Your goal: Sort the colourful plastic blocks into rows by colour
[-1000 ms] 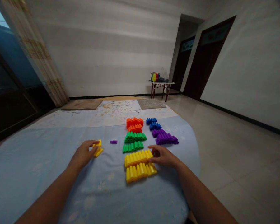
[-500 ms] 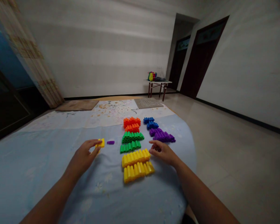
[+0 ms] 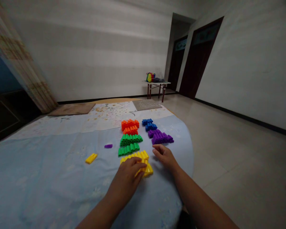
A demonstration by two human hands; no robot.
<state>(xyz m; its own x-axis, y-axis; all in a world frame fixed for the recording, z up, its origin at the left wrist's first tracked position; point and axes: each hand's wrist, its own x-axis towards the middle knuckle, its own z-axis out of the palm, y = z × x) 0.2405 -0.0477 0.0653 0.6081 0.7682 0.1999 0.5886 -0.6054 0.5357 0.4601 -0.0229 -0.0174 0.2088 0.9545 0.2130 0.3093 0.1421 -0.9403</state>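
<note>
Rows of small plastic blocks lie sorted by colour on a light blue cloth point(image 3: 50, 178): orange blocks point(image 3: 130, 125), green blocks point(image 3: 130, 143), yellow blocks point(image 3: 135, 156), blue blocks point(image 3: 149, 124) and purple blocks point(image 3: 160, 137). My left hand point(image 3: 127, 175) lies over the near yellow row, its fingers curled on a yellow block point(image 3: 144, 170) at that row's right end. Just right of the yellow rows and just in front of the purple ones, my right hand point(image 3: 163, 156) rests on the cloth, fingers apart and holding nothing. One loose yellow block point(image 3: 91, 158) and one loose purple block point(image 3: 108, 146) lie to the left.
The cloth's rounded edge point(image 3: 190, 159) drops to a tiled floor point(image 3: 228, 152) on the right. A small table point(image 3: 156, 86) with a colourful box stands by the far wall near two dark doors. A curtain point(image 3: 26, 73) hangs at the left.
My left hand has moved right from the loose yellow blocks to the yellow rows, carrying a yellow block; one yellow block stays behind. The right hand has lifted off the rows and shifted slightly right.
</note>
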